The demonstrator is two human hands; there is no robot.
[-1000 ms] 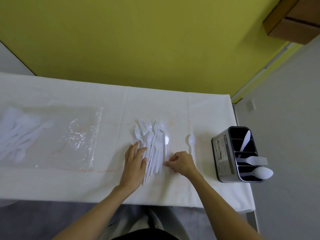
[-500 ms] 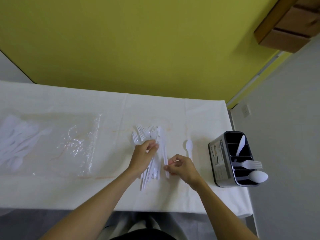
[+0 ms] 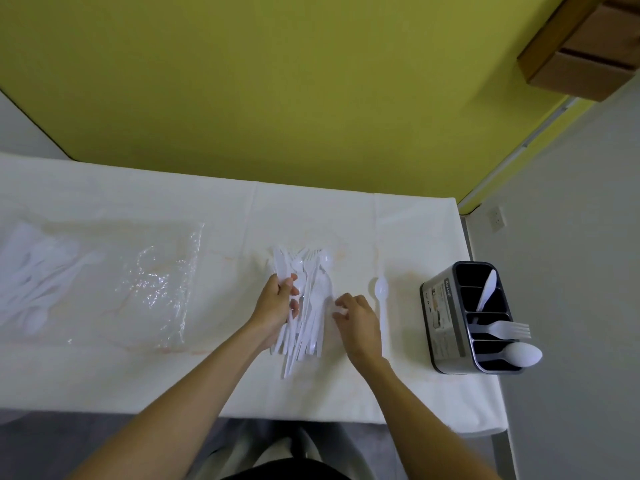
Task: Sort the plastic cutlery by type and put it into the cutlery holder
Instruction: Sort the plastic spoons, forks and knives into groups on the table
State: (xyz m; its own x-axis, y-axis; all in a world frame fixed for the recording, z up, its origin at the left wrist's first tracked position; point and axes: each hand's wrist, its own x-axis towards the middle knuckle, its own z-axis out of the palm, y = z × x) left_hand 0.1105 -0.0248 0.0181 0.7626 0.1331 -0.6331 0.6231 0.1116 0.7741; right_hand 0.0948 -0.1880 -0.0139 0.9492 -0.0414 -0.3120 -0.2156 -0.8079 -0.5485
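A heap of white plastic cutlery [image 3: 313, 306], forks, spoons and knives mixed, lies mid-table. My left hand [image 3: 277, 304] curls around several pieces at the heap's left side. My right hand [image 3: 358, 322] is just right of the heap, its fingertips pinched on the end of one white piece. A single spoon [image 3: 382, 299] lies apart on the cloth, right of that hand. The grey cutlery holder [image 3: 445, 327] stands at the table's right end, with a knife [image 3: 486, 289], a fork [image 3: 509, 329] and a spoon [image 3: 523, 354] in separate compartments.
A clear plastic bag [image 3: 159, 285] lies flat on the left of the table, with more white cutlery [image 3: 34, 289] inside at its far left. The white tablecloth [image 3: 207, 375] ends close to the holder on the right. A yellow wall stands behind.
My left hand went from lying flat on the heap to curling around pieces at its left side. My right hand stayed beside the heap. The camera tilted slightly.
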